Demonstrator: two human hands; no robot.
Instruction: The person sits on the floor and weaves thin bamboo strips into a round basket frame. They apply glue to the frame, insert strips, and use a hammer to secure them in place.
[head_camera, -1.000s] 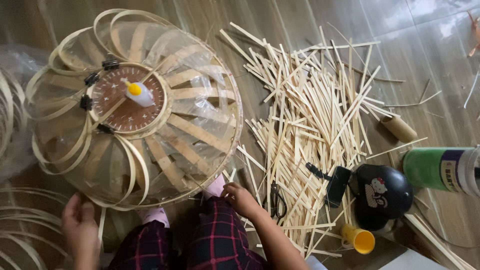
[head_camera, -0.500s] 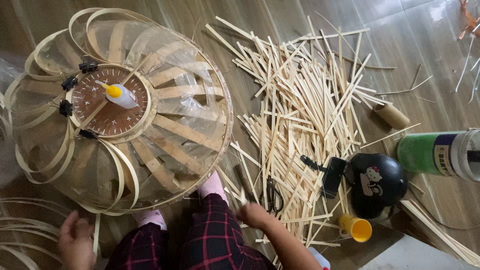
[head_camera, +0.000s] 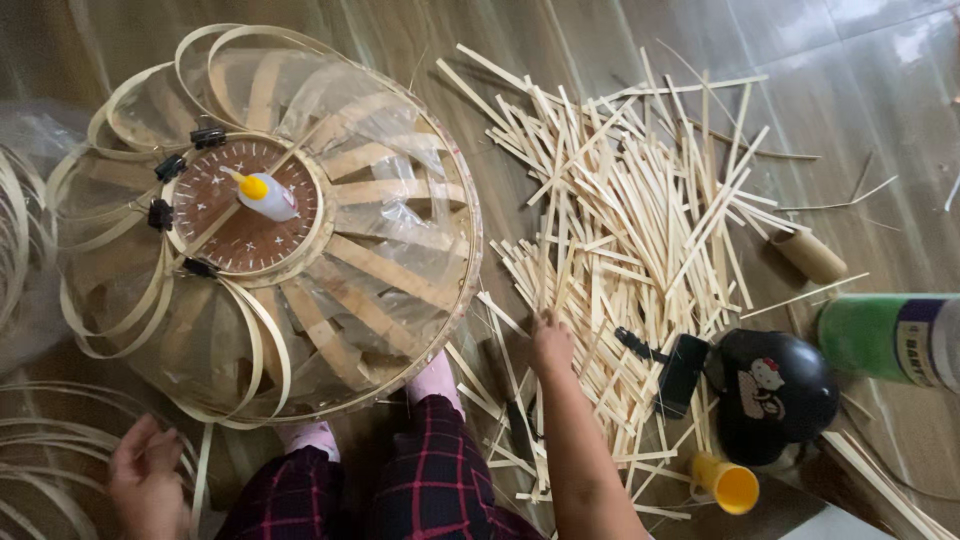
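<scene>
This is looking like a home craft corner, with the work going on right on a wooden plank floor (head_camera: 880, 100). A heap of split bamboo sticks (head_camera: 640, 240) is lying loose across the boards, and thin curled bamboo strips (head_camera: 40, 450) are piling up at the left. A half-built woven lampshade frame (head_camera: 300, 240) is sitting there with a small glue bottle (head_camera: 265, 195) resting on its round top. The person is sitting on the floor in plaid trousers (head_camera: 420, 490).
</scene>
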